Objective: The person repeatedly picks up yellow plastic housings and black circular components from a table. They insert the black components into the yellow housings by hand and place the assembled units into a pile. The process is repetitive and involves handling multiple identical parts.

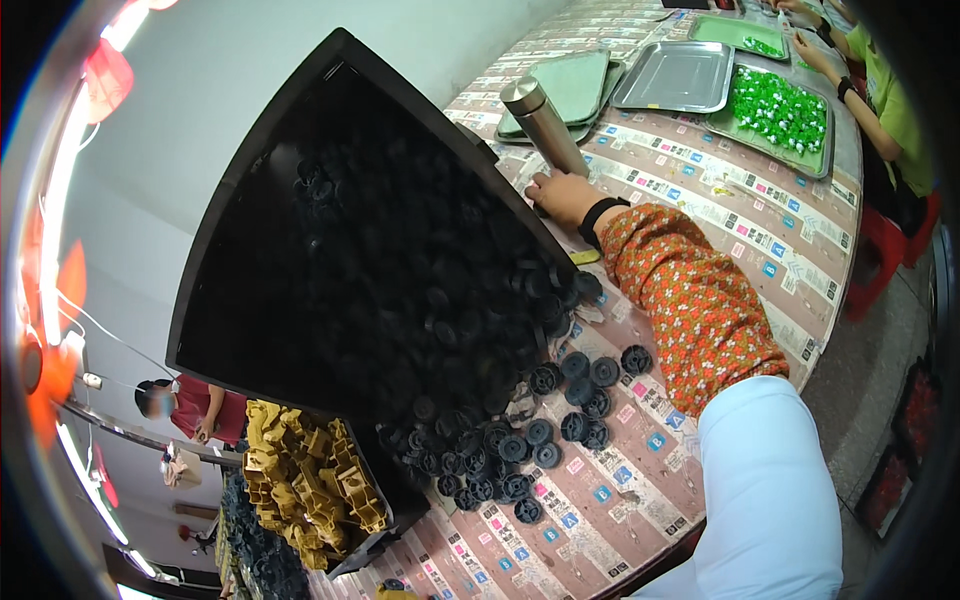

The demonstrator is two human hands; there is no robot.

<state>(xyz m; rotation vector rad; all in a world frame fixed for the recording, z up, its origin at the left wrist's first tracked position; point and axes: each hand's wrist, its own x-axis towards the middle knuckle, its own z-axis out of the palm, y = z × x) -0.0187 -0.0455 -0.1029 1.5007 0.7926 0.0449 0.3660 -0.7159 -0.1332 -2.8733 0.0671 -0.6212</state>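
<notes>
A large black tray (260, 230) is tilted steeply over the table, and many small black round wheel-like parts (470, 330) slide out of it. A pile of these parts (540, 430) lies on the patterned tabletop below its lower edge. My right hand (562, 194), with a black wristband and a floral sleeve, grips the tray's edge on the far side. My left hand is out of sight, possibly behind the tray.
A steel flask (543, 123) stands just beyond my right hand. Farther off lie metal trays (680, 76) and a tray of small green parts (782, 108), where another person's arms (880, 100) are at work. A black bin of mustard-yellow parts (310, 480) sits beside the pile.
</notes>
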